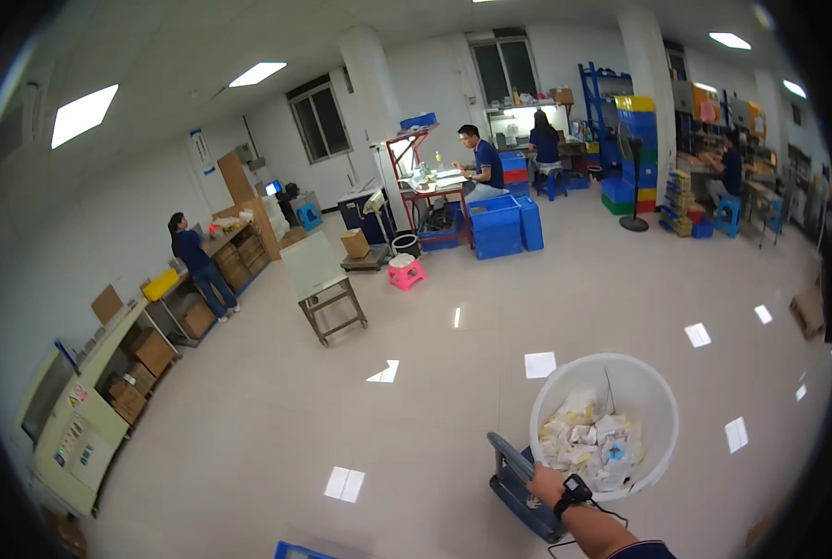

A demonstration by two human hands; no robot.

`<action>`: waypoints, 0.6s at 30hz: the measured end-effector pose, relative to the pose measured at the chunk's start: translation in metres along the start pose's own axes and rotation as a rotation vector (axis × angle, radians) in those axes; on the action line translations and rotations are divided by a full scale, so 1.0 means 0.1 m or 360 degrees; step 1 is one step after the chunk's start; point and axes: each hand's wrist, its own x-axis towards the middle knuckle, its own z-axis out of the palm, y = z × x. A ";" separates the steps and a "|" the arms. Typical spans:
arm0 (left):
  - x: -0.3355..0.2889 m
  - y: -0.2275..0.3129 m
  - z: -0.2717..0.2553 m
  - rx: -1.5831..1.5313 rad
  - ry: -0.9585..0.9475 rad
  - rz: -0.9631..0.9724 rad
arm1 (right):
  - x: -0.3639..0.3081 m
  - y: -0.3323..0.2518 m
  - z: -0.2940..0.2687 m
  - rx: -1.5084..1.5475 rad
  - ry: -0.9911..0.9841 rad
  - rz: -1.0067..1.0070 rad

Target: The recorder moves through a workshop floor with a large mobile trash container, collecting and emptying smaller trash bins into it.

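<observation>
Here, one hand (546, 484) shows at the lower edge, a black wrist device on its forearm; which hand it is I cannot tell, and only one is in view. Its fingers curl closed around the rim of one round white bucket (653, 377), heaped with crumpled white and yellow paper scraps (591, 440). One dark blue stool (520, 489) sits just beside the bucket, under the hand. Four blue-shirted people work well apart across the room.
</observation>
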 end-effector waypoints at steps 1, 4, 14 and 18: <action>0.22 0.16 -0.07 0.0040 0.0046 -0.0040 | 0.20 -0.15 -0.06 0.0044 0.0051 0.0068; 0.89 0.54 -0.19 -0.0034 0.0033 -0.0160 | 0.89 -0.40 -0.17 0.0145 0.0206 0.0261; 3.31 2.89 0.23 0.0342 -0.0340 -0.0097 | 2.82 -0.98 -0.42 0.0424 0.0265 0.0630; 3.91 4.28 0.63 0.0338 -0.0442 0.0046 | 3.57 -1.20 -0.43 0.0983 0.0330 0.0844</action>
